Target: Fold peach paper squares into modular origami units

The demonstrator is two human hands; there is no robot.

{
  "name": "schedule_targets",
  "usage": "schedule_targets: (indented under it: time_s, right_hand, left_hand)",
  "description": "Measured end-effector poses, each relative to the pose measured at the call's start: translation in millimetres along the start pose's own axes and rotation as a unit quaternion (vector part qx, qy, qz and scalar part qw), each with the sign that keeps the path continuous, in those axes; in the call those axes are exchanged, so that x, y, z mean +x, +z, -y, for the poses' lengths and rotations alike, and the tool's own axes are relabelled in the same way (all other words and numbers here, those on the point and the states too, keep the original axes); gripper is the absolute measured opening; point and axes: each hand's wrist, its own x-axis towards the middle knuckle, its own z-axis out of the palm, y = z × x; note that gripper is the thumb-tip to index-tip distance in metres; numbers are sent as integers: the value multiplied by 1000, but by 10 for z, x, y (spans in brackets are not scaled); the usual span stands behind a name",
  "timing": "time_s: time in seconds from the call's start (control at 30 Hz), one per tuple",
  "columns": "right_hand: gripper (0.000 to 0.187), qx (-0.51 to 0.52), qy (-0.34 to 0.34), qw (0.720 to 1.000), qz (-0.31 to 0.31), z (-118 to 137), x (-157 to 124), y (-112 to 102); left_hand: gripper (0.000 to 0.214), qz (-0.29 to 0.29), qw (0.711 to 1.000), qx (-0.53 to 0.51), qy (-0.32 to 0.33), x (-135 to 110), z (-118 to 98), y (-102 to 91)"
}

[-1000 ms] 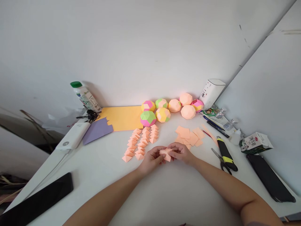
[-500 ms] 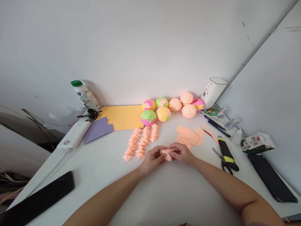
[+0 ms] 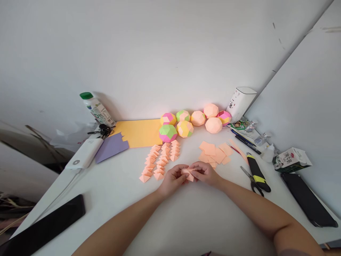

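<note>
Left hand [image 3: 172, 180] and right hand [image 3: 206, 174], fingers curled, pinch a folded peach piece [image 3: 190, 176] between them in the head view. Folded paper rows [image 3: 161, 163] lie near the left, flat cutouts [image 3: 218, 155] near the right; white tabletop [image 3: 197, 217] stretches between the forearms [image 3: 125, 221], its left edge well away.

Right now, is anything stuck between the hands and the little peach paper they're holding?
Nothing that I can see: the left hand and right hand both touch the paper directly. The folded pieces and flat pieces lie farther back, not in between.
</note>
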Motion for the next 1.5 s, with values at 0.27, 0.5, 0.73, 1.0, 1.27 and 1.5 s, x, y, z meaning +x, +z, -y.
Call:
schedule_targets:
  time_s: [0.27, 0.5, 0.73, 1.0, 1.27, 1.5]
  right_hand:
    - [22, -46, -42, 998, -6, -8, -2, 23]
    - [18, -90, -70, 993, 6, -8, -3, 28]
    - [17, -130, -78, 988, 16, 53, -28, 38]
    - [19, -162, -70, 984, 18, 92, -29, 52]
    - [23, -156, -63, 986, 2, 14, -17, 54]
    - [24, -152, -49, 987, 7, 46, -11, 59]
  left_hand:
    - [35, -5, 1000, 18, 6, 27, 36, -11]
    - [24, 17, 996, 12, 88, 41, 68, -22]
    - [20, 21, 996, 33, 75, 32, 16, -5]
    - [24, 13, 997, 51, 48, 15, 7, 6]
    - [24, 10, 994, 96, 61, -5, -1, 12]
    - [22, 8, 989, 96, 112, 6, 59, -1]
